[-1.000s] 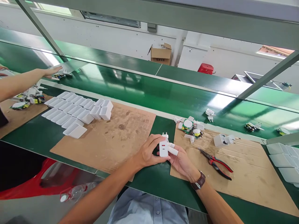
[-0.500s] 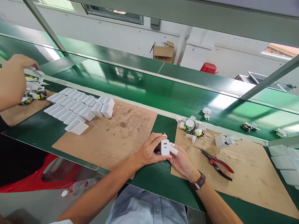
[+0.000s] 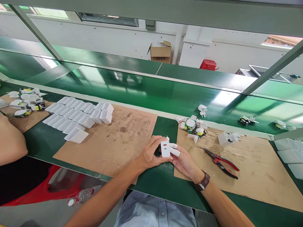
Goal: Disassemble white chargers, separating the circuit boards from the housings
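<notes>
Between my two hands is a white charger (image 3: 165, 148), its face with a red port and a dark slot turned toward me and plug pins at its far end. My left hand (image 3: 151, 153) grips it from the left, thumb below and fingers above. White-covered fingertips of my right hand (image 3: 183, 159) press on its right side. Red and black pliers (image 3: 221, 162) lie on the right cardboard (image 3: 262, 176). Close by are a white case with a plug part (image 3: 226, 138) and a pile of circuit boards with plug parts (image 3: 193, 126).
Rows of white cases (image 3: 71, 110) stand on the left cardboard (image 3: 123, 135). Farther left are more boards (image 3: 28, 101) and another person's arm (image 3: 11, 142). White cases (image 3: 288, 153) stand at the right edge. Loose parts (image 3: 247, 120) lie on the green surface behind. A slanted metal post (image 3: 272, 69) rises at right.
The view has shifted slightly. The other person's arm has pulled back from the left boards toward the near edge. My hands keep their hold on the charger, which has turned slightly.
</notes>
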Action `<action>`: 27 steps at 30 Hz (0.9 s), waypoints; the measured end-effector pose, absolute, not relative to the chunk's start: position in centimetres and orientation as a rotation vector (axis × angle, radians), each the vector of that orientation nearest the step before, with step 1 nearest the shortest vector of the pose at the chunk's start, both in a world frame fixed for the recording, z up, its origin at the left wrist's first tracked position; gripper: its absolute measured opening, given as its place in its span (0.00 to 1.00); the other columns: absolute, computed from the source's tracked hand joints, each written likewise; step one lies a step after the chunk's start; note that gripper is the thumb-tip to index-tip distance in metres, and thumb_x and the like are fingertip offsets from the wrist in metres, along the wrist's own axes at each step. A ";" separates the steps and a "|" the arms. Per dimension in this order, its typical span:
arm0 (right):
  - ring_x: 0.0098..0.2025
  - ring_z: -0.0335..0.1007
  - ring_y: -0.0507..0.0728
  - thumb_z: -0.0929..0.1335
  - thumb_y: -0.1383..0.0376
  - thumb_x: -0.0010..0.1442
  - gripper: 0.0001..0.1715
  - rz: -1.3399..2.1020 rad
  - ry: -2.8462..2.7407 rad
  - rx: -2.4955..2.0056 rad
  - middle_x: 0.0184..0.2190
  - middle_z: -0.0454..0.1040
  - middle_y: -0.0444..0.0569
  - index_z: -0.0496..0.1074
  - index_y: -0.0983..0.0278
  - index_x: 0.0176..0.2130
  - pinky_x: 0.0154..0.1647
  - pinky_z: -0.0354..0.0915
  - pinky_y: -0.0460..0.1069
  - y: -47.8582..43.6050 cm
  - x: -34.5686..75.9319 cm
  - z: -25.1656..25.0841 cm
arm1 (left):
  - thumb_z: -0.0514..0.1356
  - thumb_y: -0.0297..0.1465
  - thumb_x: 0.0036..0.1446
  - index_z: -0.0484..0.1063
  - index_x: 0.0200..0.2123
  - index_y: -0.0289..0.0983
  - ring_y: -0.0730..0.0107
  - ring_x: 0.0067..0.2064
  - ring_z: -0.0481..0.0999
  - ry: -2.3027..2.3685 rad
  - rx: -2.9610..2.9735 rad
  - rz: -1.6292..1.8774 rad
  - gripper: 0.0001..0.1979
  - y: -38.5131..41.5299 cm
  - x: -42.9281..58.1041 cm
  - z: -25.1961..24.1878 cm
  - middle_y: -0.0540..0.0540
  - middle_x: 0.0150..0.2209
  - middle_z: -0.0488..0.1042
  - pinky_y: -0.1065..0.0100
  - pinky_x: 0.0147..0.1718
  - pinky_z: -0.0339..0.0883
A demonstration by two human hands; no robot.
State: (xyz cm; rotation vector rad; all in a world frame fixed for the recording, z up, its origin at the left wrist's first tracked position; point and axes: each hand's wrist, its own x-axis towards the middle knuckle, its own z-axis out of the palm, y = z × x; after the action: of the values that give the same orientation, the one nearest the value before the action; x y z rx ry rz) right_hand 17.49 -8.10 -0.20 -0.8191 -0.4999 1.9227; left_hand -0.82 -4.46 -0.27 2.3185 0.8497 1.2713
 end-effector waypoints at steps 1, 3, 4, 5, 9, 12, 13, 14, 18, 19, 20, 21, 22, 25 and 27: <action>0.35 0.76 0.52 0.81 0.60 0.52 0.19 1.922 -0.496 -0.818 0.37 0.82 0.47 0.81 0.63 0.42 0.38 0.72 0.46 -8.1 17.5 -0.2 | 0.73 0.45 0.53 0.67 0.60 0.38 0.55 0.51 0.79 0.850 2.313 1.259 0.36 -4.4 -0.8 -0.3 0.37 0.51 0.74 0.55 0.51 0.77; 0.35 0.75 0.51 0.81 0.60 0.51 0.19 1.924 -0.491 -0.814 0.36 0.82 0.46 0.81 0.63 0.43 0.38 0.72 0.45 -8.0 17.5 -0.2 | 0.73 0.46 0.53 0.67 0.60 0.39 0.54 0.51 0.78 0.847 2.304 1.244 0.36 -4.4 -0.9 -0.5 0.37 0.52 0.73 0.55 0.52 0.77; 0.35 0.75 0.51 0.81 0.60 0.51 0.19 1.925 -0.490 -0.812 0.36 0.82 0.46 0.81 0.63 0.42 0.38 0.72 0.45 -8.0 17.5 -0.2 | 0.73 0.46 0.53 0.67 0.61 0.39 0.54 0.52 0.78 0.844 2.301 1.243 0.36 -4.4 -0.9 -0.5 0.37 0.52 0.73 0.54 0.52 0.76; 0.35 0.75 0.51 0.81 0.60 0.51 0.19 1.928 -0.489 -0.810 0.36 0.82 0.46 0.81 0.63 0.42 0.38 0.72 0.45 -8.0 17.5 -0.2 | 0.73 0.46 0.53 0.67 0.61 0.39 0.54 0.52 0.78 0.840 2.298 1.244 0.36 -4.4 -0.9 -0.5 0.37 0.52 0.73 0.54 0.53 0.76; 0.34 0.74 0.50 0.81 0.59 0.51 0.19 1.928 -0.488 -0.805 0.36 0.82 0.46 0.81 0.62 0.42 0.37 0.72 0.45 -8.1 17.5 0.0 | 0.73 0.45 0.53 0.67 0.61 0.39 0.55 0.51 0.78 0.825 2.305 1.255 0.36 -4.4 -0.8 -0.5 0.37 0.52 0.73 0.55 0.52 0.76; 0.36 0.75 0.52 0.80 0.59 0.53 0.18 1.914 -0.503 -0.802 0.37 0.82 0.47 0.81 0.62 0.43 0.38 0.72 0.46 -8.2 17.3 -0.1 | 0.73 0.44 0.54 0.66 0.62 0.39 0.54 0.51 0.79 0.816 2.323 1.273 0.36 -4.4 -0.7 -0.4 0.36 0.52 0.73 0.54 0.51 0.77; 0.37 0.76 0.52 0.80 0.58 0.54 0.18 1.894 -0.518 -0.806 0.38 0.82 0.47 0.81 0.62 0.43 0.39 0.73 0.46 -8.2 17.2 -0.2 | 0.73 0.43 0.54 0.66 0.62 0.39 0.53 0.52 0.78 0.808 2.326 1.288 0.36 -4.4 -0.7 -0.3 0.36 0.53 0.73 0.53 0.51 0.77; 0.38 0.76 0.53 0.80 0.58 0.54 0.18 1.859 -0.537 -0.814 0.39 0.82 0.48 0.81 0.62 0.44 0.40 0.73 0.47 -8.2 17.2 -0.3 | 0.73 0.42 0.55 0.65 0.63 0.39 0.53 0.53 0.78 0.797 2.323 1.305 0.36 -4.4 -0.7 -0.3 0.36 0.53 0.73 0.52 0.52 0.76; 0.45 0.77 0.58 0.77 0.57 0.58 0.16 1.516 -0.738 -0.928 0.47 0.81 0.49 0.80 0.58 0.46 0.46 0.76 0.53 -8.2 17.7 -0.7 | 0.72 0.39 0.56 0.62 0.64 0.38 0.50 0.58 0.76 0.810 2.264 1.315 0.37 -4.5 -0.8 -0.3 0.33 0.57 0.72 0.49 0.56 0.74; 0.47 0.77 0.59 0.76 0.58 0.60 0.14 1.364 -0.847 -0.977 0.48 0.80 0.50 0.79 0.57 0.46 0.47 0.76 0.54 -8.2 18.0 -0.7 | 0.72 0.40 0.57 0.62 0.65 0.38 0.50 0.59 0.75 0.842 2.243 1.320 0.37 -4.5 -0.8 -0.3 0.33 0.58 0.71 0.49 0.56 0.75; 0.49 0.77 0.60 0.76 0.60 0.61 0.13 1.184 -0.982 -1.029 0.48 0.79 0.50 0.79 0.56 0.47 0.49 0.76 0.55 -8.2 18.4 -0.7 | 0.71 0.41 0.57 0.62 0.65 0.38 0.50 0.59 0.75 0.877 2.226 1.339 0.37 -4.4 -0.9 -0.3 0.33 0.59 0.71 0.50 0.55 0.75; 0.49 0.76 0.60 0.74 0.62 0.62 0.13 0.987 -1.133 -1.077 0.48 0.78 0.51 0.79 0.56 0.48 0.50 0.76 0.56 -8.2 18.7 -0.8 | 0.70 0.41 0.58 0.61 0.65 0.38 0.51 0.58 0.75 0.910 2.210 1.377 0.37 -4.4 -0.9 -0.3 0.32 0.59 0.70 0.51 0.53 0.76; 0.49 0.76 0.60 0.73 0.64 0.63 0.13 0.796 -1.290 -1.114 0.47 0.77 0.51 0.79 0.56 0.49 0.50 0.75 0.56 -8.2 19.1 -0.8 | 0.69 0.41 0.59 0.61 0.65 0.38 0.52 0.57 0.76 0.936 2.196 1.426 0.35 -4.3 -1.0 -0.3 0.33 0.59 0.69 0.52 0.51 0.77; 0.48 0.75 0.60 0.68 0.69 0.66 0.15 0.460 -1.703 -1.144 0.47 0.75 0.54 0.78 0.57 0.51 0.48 0.75 0.56 -8.2 19.6 -1.0 | 0.66 0.40 0.64 0.62 0.65 0.38 0.57 0.52 0.77 0.987 2.163 1.539 0.31 -4.1 -1.3 -0.4 0.34 0.58 0.69 0.54 0.49 0.78; 0.48 0.74 0.60 0.66 0.71 0.67 0.17 0.449 -1.851 -1.145 0.49 0.75 0.55 0.77 0.57 0.52 0.47 0.75 0.57 -8.2 19.6 -1.0 | 0.63 0.39 0.65 0.62 0.65 0.38 0.57 0.52 0.77 1.011 2.155 1.548 0.29 -4.1 -1.4 -0.3 0.34 0.57 0.70 0.53 0.49 0.78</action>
State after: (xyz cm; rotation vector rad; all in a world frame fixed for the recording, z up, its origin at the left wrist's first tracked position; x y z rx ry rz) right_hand 19.58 -8.16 -1.02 -1.1455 -1.8513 0.4486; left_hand -1.39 -4.10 -0.26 2.1553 1.0105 1.5479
